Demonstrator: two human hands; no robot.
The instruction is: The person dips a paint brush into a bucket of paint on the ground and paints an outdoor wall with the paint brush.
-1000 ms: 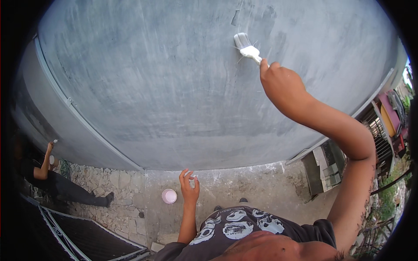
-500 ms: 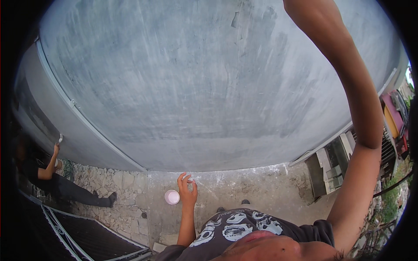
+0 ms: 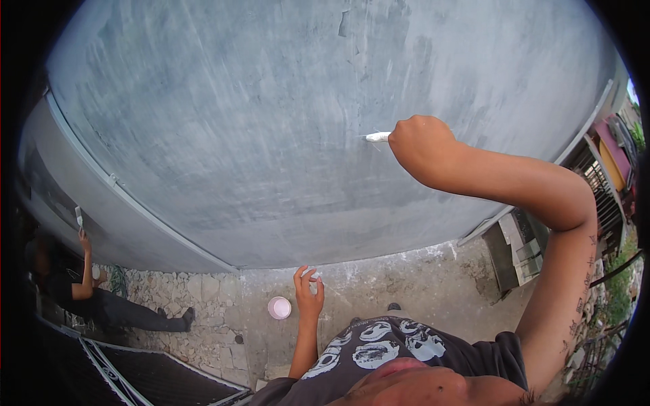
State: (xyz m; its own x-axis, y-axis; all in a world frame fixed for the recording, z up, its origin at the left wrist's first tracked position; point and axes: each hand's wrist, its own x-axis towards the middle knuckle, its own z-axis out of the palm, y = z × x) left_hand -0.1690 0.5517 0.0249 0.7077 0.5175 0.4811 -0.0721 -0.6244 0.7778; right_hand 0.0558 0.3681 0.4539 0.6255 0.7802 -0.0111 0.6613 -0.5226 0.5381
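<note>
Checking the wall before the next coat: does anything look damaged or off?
Yes. Near the top of the grey wall, above the right hand and its brush, a patch looks chipped or peeled. The coat looks streaky.

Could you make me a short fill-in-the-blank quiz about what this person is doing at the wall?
1. The right hand holds a white brush against the grey ____.
2. The left hand hangs low, beside a small pink ____ on the ground.
3. At the far left, another person raises one ____ to the wall.

Missing words: wall; cup; arm
</note>
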